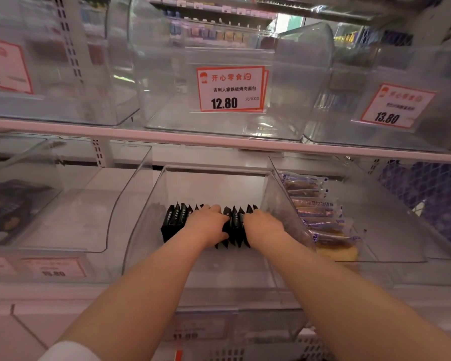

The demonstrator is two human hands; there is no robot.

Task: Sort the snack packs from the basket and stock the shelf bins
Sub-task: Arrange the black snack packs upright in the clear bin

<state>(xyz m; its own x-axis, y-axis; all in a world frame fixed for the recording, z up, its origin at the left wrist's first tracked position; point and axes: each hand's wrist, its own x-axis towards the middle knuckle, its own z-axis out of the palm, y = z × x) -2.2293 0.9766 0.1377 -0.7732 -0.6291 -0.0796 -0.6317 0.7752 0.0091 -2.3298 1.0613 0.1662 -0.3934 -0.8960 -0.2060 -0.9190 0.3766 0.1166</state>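
The two-tier shelf [219, 143] carried clear plastic bins on both levels. On the upper tier the centre bin [167, 82] stood bare, with a 12.80 price card [231, 88] on its front wall. Below it, the middle bin [146, 220] of the lower tier held the task's goods: a row of black snack packs [176, 217] standing on edge, running from near its left wall towards its right wall. The neighbouring bin [391, 246] to the right held purple-and-clear wrapped cakes [318, 204], stacked against the shared wall.

Both hands were inside the middle bin. The left hand [207, 225] curled over the tops of the packs at mid-row, gripping them. The right hand [263, 225] pressed on the row's right end; its fingers were hidden behind the packs, so how it held could not be told.

The likely trouble: the packs stood unsupported at the left end, so squeezing the row unevenly could tip them over like dominoes, spoiling the facing.
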